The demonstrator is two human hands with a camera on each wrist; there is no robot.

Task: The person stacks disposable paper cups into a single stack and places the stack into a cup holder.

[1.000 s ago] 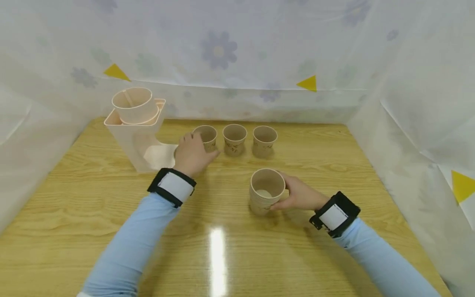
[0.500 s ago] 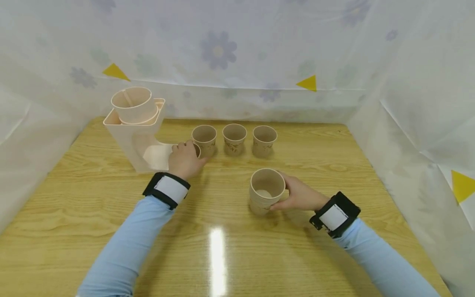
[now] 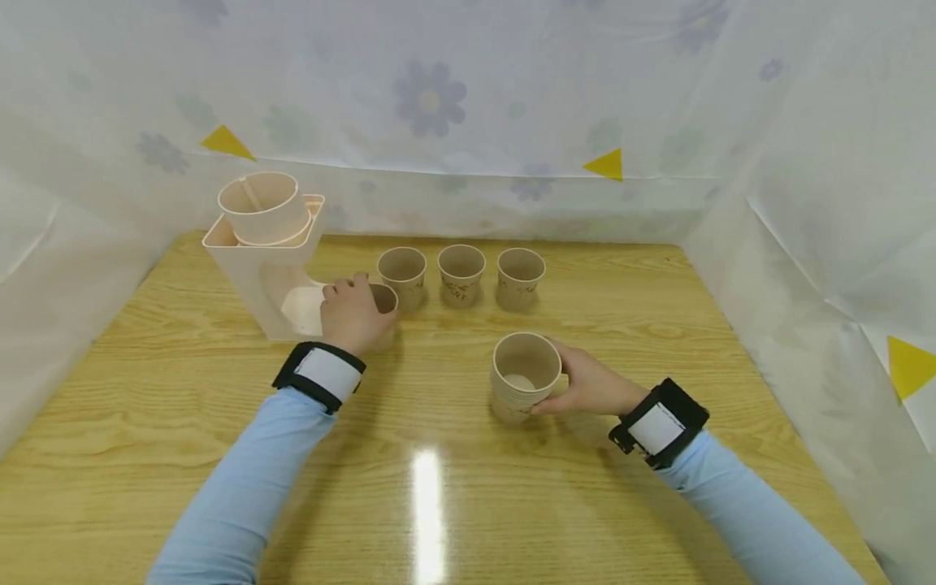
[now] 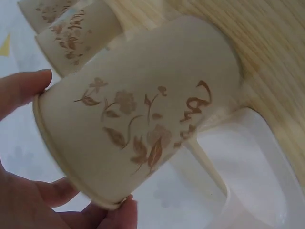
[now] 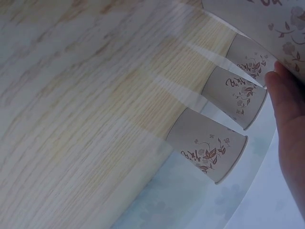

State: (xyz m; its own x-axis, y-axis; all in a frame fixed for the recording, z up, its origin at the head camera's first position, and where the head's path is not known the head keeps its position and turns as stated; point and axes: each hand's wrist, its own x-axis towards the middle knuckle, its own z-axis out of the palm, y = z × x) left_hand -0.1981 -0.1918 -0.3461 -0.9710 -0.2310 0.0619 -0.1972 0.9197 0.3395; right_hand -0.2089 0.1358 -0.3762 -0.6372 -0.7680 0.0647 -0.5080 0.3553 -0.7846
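My left hand [image 3: 353, 315] grips a beige paper cup [image 4: 138, 105] by its rim, thumb on one side and fingers on the other. Brown flowers and lettering decorate this cup, and in the head view the hand covers much of it. It is beside the base of a pale plastic stand [image 3: 256, 284]. My right hand [image 3: 588, 382] holds a stack of nested paper cups [image 3: 517, 396], upright at the middle of the table. In the right wrist view the stack's lower cup wall [image 5: 267, 21] shows at the top corner, with the thumb and finger against it.
Three matching paper cups stand upright in a row at the back: a left one [image 3: 409, 294], a middle one [image 3: 459, 292] and a right one [image 3: 519, 294]. A round container [image 3: 263, 223] sits atop the stand. Patterned cloth [image 3: 468, 195] walls the wooden table [image 3: 351, 487].
My left hand has shifted left, away from the leftmost cup of the row, carrying its cup nearer the stand's base. My right hand and the stack stay put.
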